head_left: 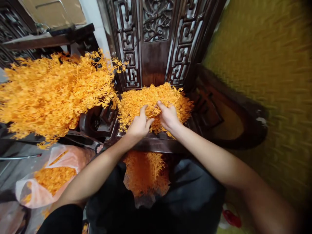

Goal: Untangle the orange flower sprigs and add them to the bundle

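Observation:
A heap of orange plastic sprigs (136, 99) lies on the seat of a dark carved wooden chair in front of me. Over its near side, my right hand (169, 117) pinches a thin orange sprig (154, 114) between thumb and fingers. My left hand (139, 126) is just left of it, thumb and index finger spread apart near the sprig's other end. The remaining fingers of that hand are curled and partly hidden.
A larger mound of orange sprigs (53, 94) rises at the left beside the chair's armrest (97, 120). On the floor, a translucent plastic bag (36, 195) holds more of them. Another orange bunch (146, 172) shows below the seat edge. The carved chair back (153, 58) stands behind the heap.

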Tool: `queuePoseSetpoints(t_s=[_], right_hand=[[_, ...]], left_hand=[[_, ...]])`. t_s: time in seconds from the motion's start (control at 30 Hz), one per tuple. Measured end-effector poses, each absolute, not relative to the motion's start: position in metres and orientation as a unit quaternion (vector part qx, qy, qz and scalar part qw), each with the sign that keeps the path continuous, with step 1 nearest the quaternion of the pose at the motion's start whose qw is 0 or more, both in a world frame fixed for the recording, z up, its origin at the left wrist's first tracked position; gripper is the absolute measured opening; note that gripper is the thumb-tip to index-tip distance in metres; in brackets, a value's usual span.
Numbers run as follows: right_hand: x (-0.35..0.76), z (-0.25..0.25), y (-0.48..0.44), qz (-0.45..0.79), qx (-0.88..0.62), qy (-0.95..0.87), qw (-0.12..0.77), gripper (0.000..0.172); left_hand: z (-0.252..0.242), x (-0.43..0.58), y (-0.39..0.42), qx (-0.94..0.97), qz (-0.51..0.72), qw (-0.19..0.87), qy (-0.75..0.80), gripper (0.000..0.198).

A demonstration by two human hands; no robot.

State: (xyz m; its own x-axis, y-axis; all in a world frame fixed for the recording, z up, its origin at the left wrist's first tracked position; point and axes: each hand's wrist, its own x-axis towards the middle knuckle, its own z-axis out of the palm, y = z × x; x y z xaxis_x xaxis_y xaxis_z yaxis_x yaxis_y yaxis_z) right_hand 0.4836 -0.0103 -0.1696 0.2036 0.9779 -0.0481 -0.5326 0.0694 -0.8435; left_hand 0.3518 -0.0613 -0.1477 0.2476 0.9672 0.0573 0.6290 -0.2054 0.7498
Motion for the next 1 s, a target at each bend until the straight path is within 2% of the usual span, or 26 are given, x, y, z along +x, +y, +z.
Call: queuePoseSetpoints(t_s=[0.07, 0.1, 0.13, 0.2, 0.23, 0.3, 0.37, 0.4, 0.43, 0.47, 0.5, 0.57, 0.67, 0.77, 0.87, 0.93, 1.0], right_hand=[[0.485, -0.170, -0.014, 0.585, -0.379, -0.301, 0.651, 0.043], [0.490, -0.169, -0.014, 0.614, -0.383, -0.317, 0.613, 0.045], [0.499, -0.167, -0.013, 0.644, -0.394, -0.340, 0.560, 0.047], [0.524, -0.157, -0.009, 0.664, -0.435, -0.409, 0.450, 0.051], [0.537, -0.151, -0.007, 0.616, -0.460, -0.445, 0.458, 0.055], [0.553, -0.134, -0.010, 0.416, -0.476, -0.518, 0.577, 0.061], [0.547, -0.121, -0.029, 0.266, -0.404, -0.618, 0.620, 0.065], [0.537, -0.118, -0.043, 0.260, -0.346, -0.680, 0.592, 0.068], [0.522, -0.117, -0.059, 0.306, -0.297, -0.748, 0.508, 0.083], [0.505, -0.119, -0.075, 0.355, -0.280, -0.794, 0.407, 0.105], [0.488, -0.124, -0.087, 0.372, -0.277, -0.813, 0.351, 0.119], [0.462, -0.134, -0.102, 0.374, -0.301, -0.820, 0.313, 0.128], [0.454, -0.141, -0.104, 0.366, -0.341, -0.829, 0.251, 0.116], [0.466, -0.134, -0.100, 0.326, -0.352, -0.864, 0.153, 0.076], [0.473, -0.124, -0.100, 0.245, -0.341, -0.904, 0.086, 0.038], [0.473, -0.123, -0.102, 0.173, -0.351, -0.919, 0.050, 0.030], [0.472, -0.124, -0.104, 0.110, -0.375, -0.920, 0.022, 0.031]], left_hand=[[-0.139, 0.343, -0.063, 0.755, 0.258, 0.199, 0.569, 0.050], [-0.134, 0.337, -0.063, 0.759, 0.250, 0.174, 0.575, 0.039], [-0.129, 0.330, -0.063, 0.759, 0.239, 0.178, 0.579, 0.029], [-0.119, 0.314, -0.062, 0.747, 0.199, 0.264, 0.577, 0.016], [-0.114, 0.305, -0.063, 0.729, 0.174, 0.329, 0.574, 0.013], [-0.104, 0.290, -0.066, 0.688, 0.127, 0.444, 0.559, 0.011], [-0.096, 0.281, -0.073, 0.671, 0.095, 0.508, 0.532, 0.012], [-0.093, 0.280, -0.076, 0.673, 0.081, 0.530, 0.510, 0.013], [-0.090, 0.279, -0.080, 0.676, 0.069, 0.552, 0.484, 0.013], [-0.088, 0.280, -0.083, 0.678, 0.062, 0.568, 0.463, 0.013], [-0.086, 0.282, -0.086, 0.677, 0.065, 0.576, 0.453, 0.013], [-0.087, 0.284, -0.091, 0.669, 0.095, 0.572, 0.465, 0.012], [-0.096, 0.280, -0.098, 0.656, 0.171, 0.527, 0.512, 0.010], [-0.105, 0.271, -0.102, 0.679, 0.217, 0.440, 0.545, 0.019], [-0.109, 0.261, -0.101, 0.713, 0.211, 0.382, 0.550, 0.022], [-0.110, 0.256, -0.100, 0.723, 0.203, 0.367, 0.549, 0.021], [-0.111, 0.253, -0.099, 0.739, 0.189, 0.348, 0.544, 0.018]])
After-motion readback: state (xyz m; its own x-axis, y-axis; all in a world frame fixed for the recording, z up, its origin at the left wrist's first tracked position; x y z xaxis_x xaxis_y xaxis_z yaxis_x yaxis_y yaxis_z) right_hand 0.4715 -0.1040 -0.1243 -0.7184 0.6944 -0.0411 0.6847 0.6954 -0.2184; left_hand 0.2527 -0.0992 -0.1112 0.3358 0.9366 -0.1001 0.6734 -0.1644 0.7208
